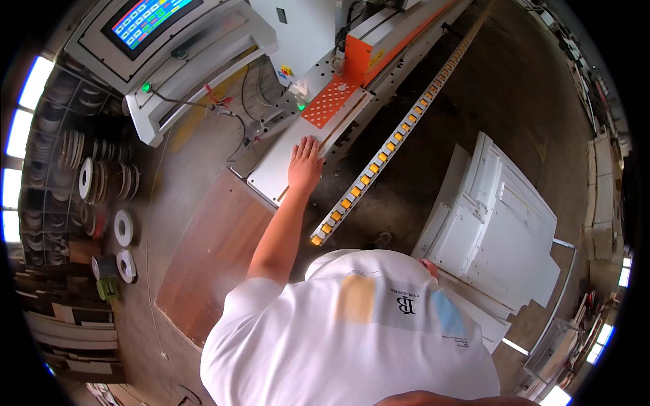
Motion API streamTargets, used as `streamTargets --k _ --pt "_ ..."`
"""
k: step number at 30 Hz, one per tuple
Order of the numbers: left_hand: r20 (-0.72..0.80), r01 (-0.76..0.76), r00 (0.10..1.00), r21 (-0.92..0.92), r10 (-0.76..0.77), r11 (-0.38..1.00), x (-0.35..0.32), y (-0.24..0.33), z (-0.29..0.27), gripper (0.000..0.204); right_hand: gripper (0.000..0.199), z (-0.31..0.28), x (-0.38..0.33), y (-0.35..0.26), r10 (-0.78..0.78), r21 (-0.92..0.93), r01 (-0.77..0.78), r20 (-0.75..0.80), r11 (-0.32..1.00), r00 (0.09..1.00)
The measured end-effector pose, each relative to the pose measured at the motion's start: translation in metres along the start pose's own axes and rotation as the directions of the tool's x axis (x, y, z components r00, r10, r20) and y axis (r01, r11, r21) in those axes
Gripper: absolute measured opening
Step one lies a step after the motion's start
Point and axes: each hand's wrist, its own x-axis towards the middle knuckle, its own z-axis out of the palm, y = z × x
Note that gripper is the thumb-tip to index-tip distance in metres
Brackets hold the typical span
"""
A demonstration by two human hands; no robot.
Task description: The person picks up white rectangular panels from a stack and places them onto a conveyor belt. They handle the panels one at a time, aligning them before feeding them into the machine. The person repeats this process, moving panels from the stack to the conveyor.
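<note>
My left hand [305,166] lies palm down with its fingers stretched out on a narrow white surface [274,172] at the near end of a long machine. Just beyond the fingertips is an orange plate with white dots [330,103]. I cannot tell whether the white surface is a loose board or part of the machine. Only a small bit of my right hand [429,266] shows beside the right edge of my white shirt; its fingers are mostly hidden, and so is whatever they may touch.
Right of the machine runs a long rail with yellow rollers [365,180]. White panels [484,216] are stacked at the right. A brown board [215,247] lies left of my arm. The lit control screen [145,24] is at upper left, with edging rolls [123,228] below it.
</note>
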Motion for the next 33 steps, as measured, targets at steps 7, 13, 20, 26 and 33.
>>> streamTargets --k 7,13,20,26,33 --pt "-0.038 -0.062 0.998 -0.106 0.058 0.992 0.061 0.02 0.026 0.056 0.042 0.023 -0.042 0.041 0.119 0.145 -0.106 -0.087 0.984 0.989" --pt "-0.193 -0.325 0.939 -0.236 0.284 0.916 0.108 0.026 0.052 0.036 0.044 0.045 -0.12 0.037 0.266 0.294 -0.224 -0.11 0.929 0.958" --pt "-0.137 -0.533 0.833 -0.463 0.537 0.708 0.03 0.11 0.029 0.031 0.047 0.061 -0.21 0.027 0.504 0.3 -0.436 -0.205 0.849 0.839" --pt "-0.03 -0.506 0.736 -0.689 0.677 0.519 -0.082 0.159 0.005 0.021 0.037 0.125 -0.248 0.101 0.141 -0.221 -0.212 -0.298 0.952 0.944" --pt "0.39 -0.271 0.612 -0.714 0.688 0.645 -0.18 0.144 0.011 0.02 0.033 0.092 -0.229 0.085 0.73 0.715 -0.419 -0.184 0.559 0.658"
